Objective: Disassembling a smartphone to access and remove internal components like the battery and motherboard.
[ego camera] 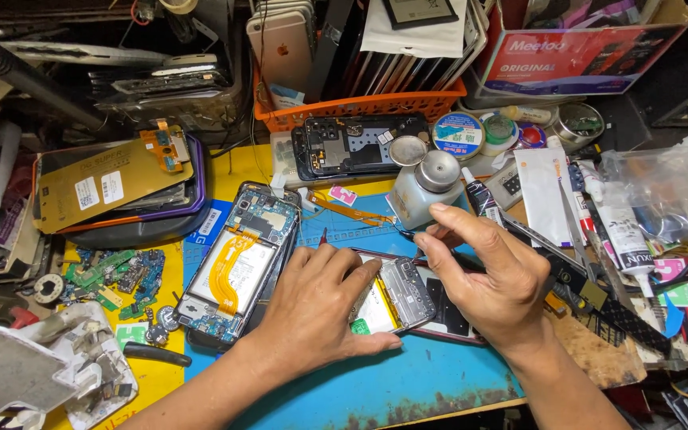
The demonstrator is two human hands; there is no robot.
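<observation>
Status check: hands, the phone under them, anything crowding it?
Left hand flat on the opened phone, pinning it. Right hand pinches a thin dark tool above it. Solvent bottle and second opened phone close alongside.

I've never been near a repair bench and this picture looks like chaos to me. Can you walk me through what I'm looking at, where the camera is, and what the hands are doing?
The single picture comes from a camera worn on the person's head, looking down at their own two bare hands over a cluttered workbench with a blue mat.

The left hand lies flat, pressing down on an opened phone whose insides show. The right hand hovers just above it, fingertips pinched on a thin dark tool; what kind is too small to tell.

Beside the left hand lies a second opened phone with an orange ribbon cable across it. Behind stand a white bottle with a metal cap, an orange basket of phones and panels, and, at left, a heap of small green circuit boards.
</observation>
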